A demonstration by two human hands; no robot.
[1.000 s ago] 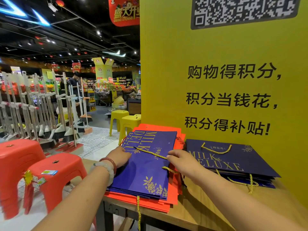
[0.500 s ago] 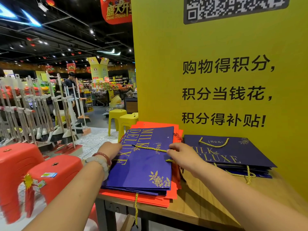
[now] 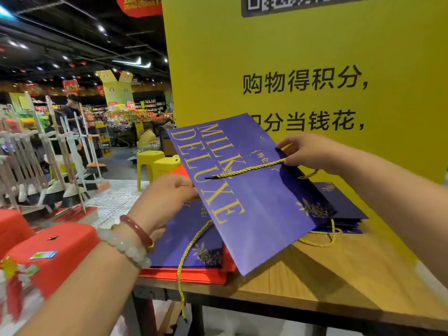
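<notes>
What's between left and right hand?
Head view: the purple bag, held up off the stack, spans from the left hand to the right hand, its gold cord running across its face.

Yellow sign wall (image 3: 303, 57), wooden table (image 3: 339, 282), red stools (image 3: 53, 251), dark spotlit ceiling (image 3: 72, 32).

One head-worn wide-angle view, facing forward and slightly down, close over the near edge of the wooden table (image 3: 315, 282), purple bag (image 3: 254, 202) close at centre, yellow sign board (image 3: 291, 57) near right, shop aisle (image 3: 121, 163) far left
</notes>
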